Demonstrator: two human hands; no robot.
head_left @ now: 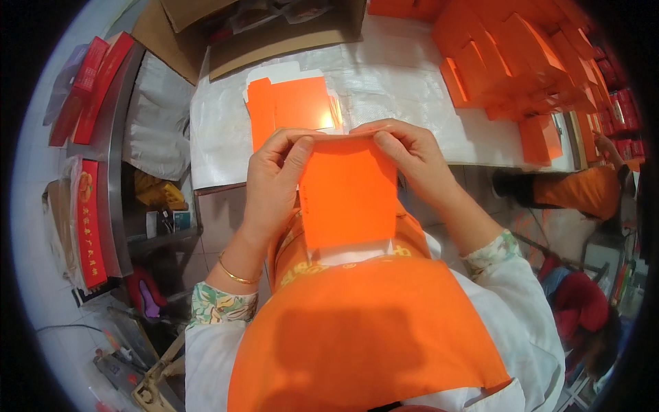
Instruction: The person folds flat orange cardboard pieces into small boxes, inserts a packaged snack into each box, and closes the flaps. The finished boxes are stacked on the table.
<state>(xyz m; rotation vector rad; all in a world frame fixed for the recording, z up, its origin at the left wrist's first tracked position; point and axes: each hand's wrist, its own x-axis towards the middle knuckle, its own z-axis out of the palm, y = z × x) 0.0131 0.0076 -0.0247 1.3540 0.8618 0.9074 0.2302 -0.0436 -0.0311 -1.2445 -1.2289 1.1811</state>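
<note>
Both hands hold an orange cardboard box (349,192) in front of my orange apron. My left hand (278,172) pinches its upper left corner, thumb on the near face and fingers curled behind. At the upper right corner my right hand (412,151) grips the same way. The box's top edge is bent between the two hands, and a pale flap shows at its lower end. Just beyond, on the white-covered table, lies a flat orange carton blank (300,103) with white flaps.
An open brown cardboard carton (274,51) with plastic-wrapped items stands at the table's far side. Orange boxes (501,58) are stacked at the far right. Red boxes (99,89) rest on a metal-edged surface at left. Another person's orange garment (576,192) shows at right.
</note>
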